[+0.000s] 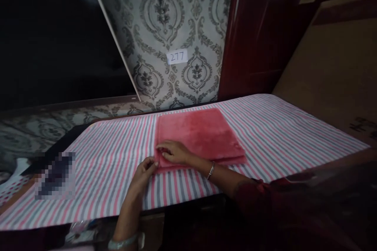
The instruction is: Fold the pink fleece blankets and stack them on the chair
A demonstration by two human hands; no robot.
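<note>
A folded, plush pink-red cloth [200, 133], soft and fleecy, lies flat on a striped sheet [118, 157]. At its near left corner, my left hand [143, 176] is closed, thumb and fingers pinching the edge. Just above, my right hand [175, 152] rests over the left side of the cloth. Its fingers are loosely curved, with a gap between thumb and forefinger, and the fingertips reach the left edge. Layers of the fold show along the near side. The undersides of the fingers are hidden.
A large dark screen [59, 39] stands at the back left, before patterned wallpaper [165, 15] with a paper label [177, 56] reading 277. A cardboard box [332, 70] leans at the right. On the sheet at the left is a blurred-out patch [55, 176].
</note>
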